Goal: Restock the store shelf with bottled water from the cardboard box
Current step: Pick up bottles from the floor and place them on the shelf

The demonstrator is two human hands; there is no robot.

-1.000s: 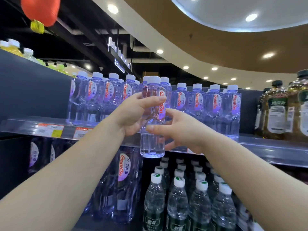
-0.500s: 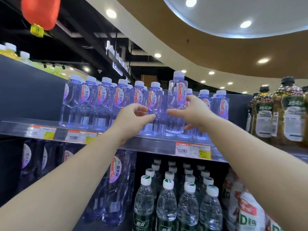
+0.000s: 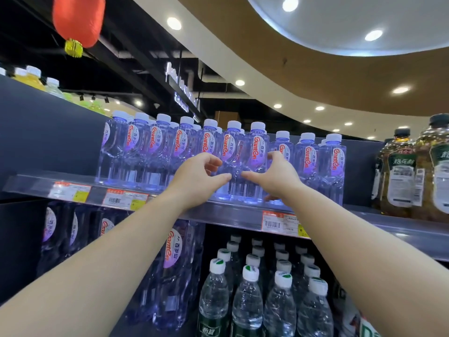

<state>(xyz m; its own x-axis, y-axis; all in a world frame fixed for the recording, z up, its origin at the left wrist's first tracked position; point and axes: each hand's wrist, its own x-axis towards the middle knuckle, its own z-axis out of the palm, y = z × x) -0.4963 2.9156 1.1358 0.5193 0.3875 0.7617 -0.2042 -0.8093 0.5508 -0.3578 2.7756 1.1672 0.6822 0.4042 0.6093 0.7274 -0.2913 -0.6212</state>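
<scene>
Upright water bottles (image 3: 233, 152) lining shelf (image 3: 233, 218)

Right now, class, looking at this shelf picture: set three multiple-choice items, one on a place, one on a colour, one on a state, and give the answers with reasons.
1. Where are the oil bottles?
A. right of the water row
B. on the bottom shelf
C. left of the water row

2. What colour is the lantern?
A. green
B. red
C. blue

3. How are the hands?
A. carrying a box
B. both down at the person's sides
C. open, at a bottle standing on the shelf

Answers: 1 A, they stand at the right end of the shelf. 2 B, it hangs red at top left. 3 C, the left hand and right hand flank the bottle with curled, unclosed fingers.
</scene>
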